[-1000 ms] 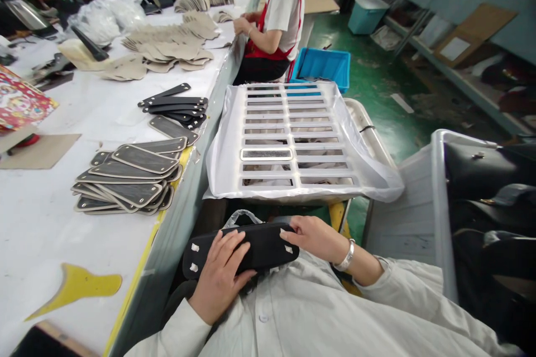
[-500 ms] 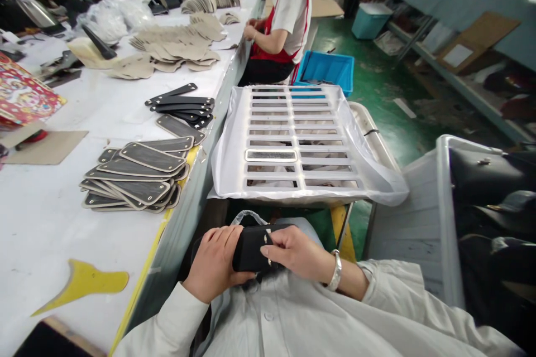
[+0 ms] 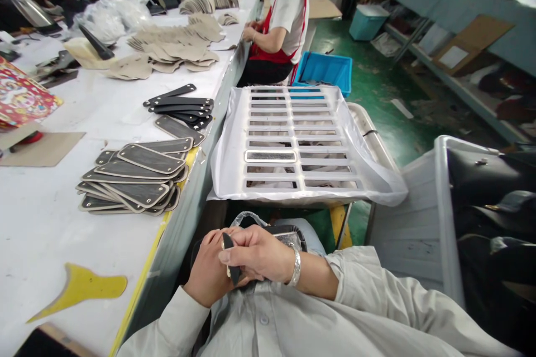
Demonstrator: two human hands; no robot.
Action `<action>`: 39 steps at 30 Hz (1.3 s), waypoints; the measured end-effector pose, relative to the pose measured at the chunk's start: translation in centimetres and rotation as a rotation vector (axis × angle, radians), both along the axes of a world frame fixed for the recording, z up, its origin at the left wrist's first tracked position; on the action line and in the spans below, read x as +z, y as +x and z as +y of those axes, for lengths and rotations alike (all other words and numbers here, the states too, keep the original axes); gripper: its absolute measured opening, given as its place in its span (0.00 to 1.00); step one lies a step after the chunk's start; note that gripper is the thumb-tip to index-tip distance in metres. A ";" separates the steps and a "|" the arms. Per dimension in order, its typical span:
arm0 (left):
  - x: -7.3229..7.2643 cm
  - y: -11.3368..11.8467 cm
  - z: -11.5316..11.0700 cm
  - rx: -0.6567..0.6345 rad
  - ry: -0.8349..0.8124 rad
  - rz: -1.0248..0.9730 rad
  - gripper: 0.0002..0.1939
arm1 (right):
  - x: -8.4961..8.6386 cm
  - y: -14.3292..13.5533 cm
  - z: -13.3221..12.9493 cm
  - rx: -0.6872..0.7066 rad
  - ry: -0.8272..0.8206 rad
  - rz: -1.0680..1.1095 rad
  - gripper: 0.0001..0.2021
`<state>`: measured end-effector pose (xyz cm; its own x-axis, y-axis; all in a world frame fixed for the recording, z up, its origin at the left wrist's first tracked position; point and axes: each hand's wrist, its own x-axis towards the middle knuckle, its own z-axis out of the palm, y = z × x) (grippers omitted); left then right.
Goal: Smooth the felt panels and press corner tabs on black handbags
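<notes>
My right hand (image 3: 255, 254) pinches a small black piece (image 3: 231, 259) with metal fittings along its edge, held on edge over my lap. Against it, on the left side, my left hand (image 3: 211, 268) is closed round something dark that is mostly hidden by the fingers. Under and behind both hands rests a black bag (image 3: 288, 234) with a shiny, film-covered part and a wrapped handle loop (image 3: 250, 215). Grey strips with pale edges (image 3: 138, 178) lie piled on the table to the left, with black strips (image 3: 182, 105) beyond them.
A white slatted crate (image 3: 295, 139) stands ahead, a metal-framed strip on it. At the right is a grey bin (image 3: 419, 223) of black bags. A yellow template (image 3: 84, 287) lies on the white table (image 3: 37, 223). Another person (image 3: 276, 28) sits farther along it, near a blue crate (image 3: 326, 72).
The right hand has moved left across to the left hand, with the black piece now seen edge-on. More of the bag's shiny part shows behind.
</notes>
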<state>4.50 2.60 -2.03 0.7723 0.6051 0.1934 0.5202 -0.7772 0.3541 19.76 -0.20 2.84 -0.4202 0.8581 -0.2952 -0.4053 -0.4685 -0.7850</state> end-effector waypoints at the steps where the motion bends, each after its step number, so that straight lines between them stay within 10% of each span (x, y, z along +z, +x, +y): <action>1: -0.1 0.0 0.0 -0.001 0.015 0.003 0.24 | 0.0 0.4 -0.1 -0.005 -0.021 0.048 0.19; 10: -0.9 -0.5 -0.1 -0.020 -0.053 0.122 0.31 | 1.6 3.2 -0.8 0.060 0.155 -0.003 0.19; 20: -0.4 -0.4 0.3 -0.003 -0.115 0.223 0.47 | -3.6 13.0 -5.7 0.088 0.271 -1.164 0.20; 39: -0.9 2.8 0.0 -0.062 -0.099 0.222 0.42 | -5.2 12.1 -6.5 0.037 0.059 -1.260 0.18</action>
